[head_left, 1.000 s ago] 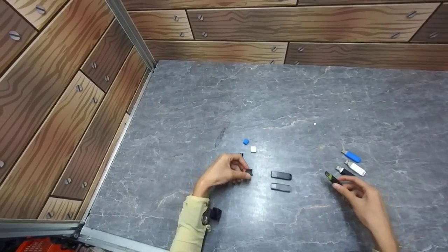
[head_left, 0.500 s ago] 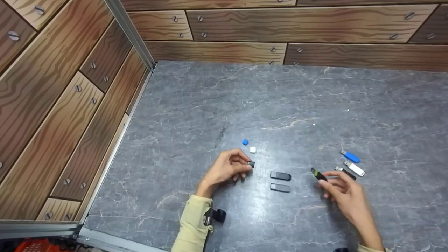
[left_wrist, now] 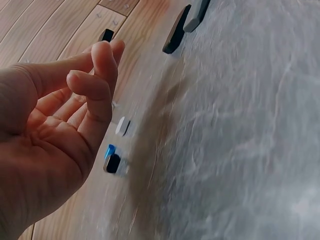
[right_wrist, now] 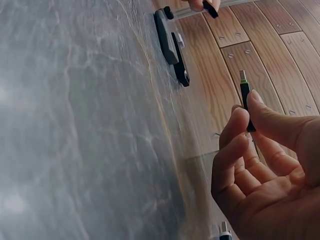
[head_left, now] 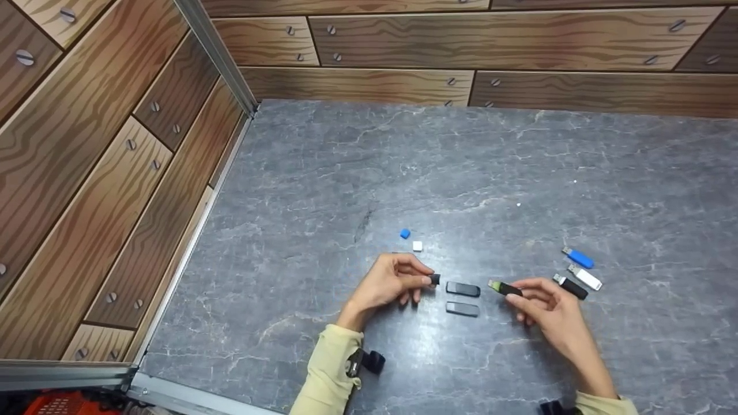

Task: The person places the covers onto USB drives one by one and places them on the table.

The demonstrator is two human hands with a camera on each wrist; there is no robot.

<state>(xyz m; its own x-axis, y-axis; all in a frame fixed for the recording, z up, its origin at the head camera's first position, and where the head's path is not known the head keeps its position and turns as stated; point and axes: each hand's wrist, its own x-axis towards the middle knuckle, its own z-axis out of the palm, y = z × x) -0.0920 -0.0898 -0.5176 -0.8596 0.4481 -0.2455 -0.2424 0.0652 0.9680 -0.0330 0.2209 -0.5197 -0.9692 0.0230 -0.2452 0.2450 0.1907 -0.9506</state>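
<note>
My left hand [head_left: 392, 282] pinches a small black cap [head_left: 435, 279] between thumb and fingertips. Facing it, my right hand [head_left: 548, 302] grips a black USB stick [head_left: 509, 289] with a green band, its metal plug pointing left toward the cap. A gap separates the two pieces. The stick's plug stands bare in the right wrist view, its rear end between thumb and fingers [right_wrist: 234, 125]. On the table between the hands lie a dark capped-looking stick [head_left: 463, 289] and a grey one [head_left: 462, 309], side by side.
Beyond the left hand sit a blue cap [head_left: 405, 233] and a white cap [head_left: 417, 246]; another black cap [left_wrist: 113, 164] shows in the left wrist view. By the right hand lie uncapped blue [head_left: 578, 257], white [head_left: 585, 277] and black [head_left: 572, 286] USB sticks. Wood-patterned panels [head_left: 369, 43] border the table.
Carrying the black-and-green USB stick, my right hand has moved left from beside the other sticks. My left hand has lifted the black cap and shifted right, narrowing the gap.
</note>
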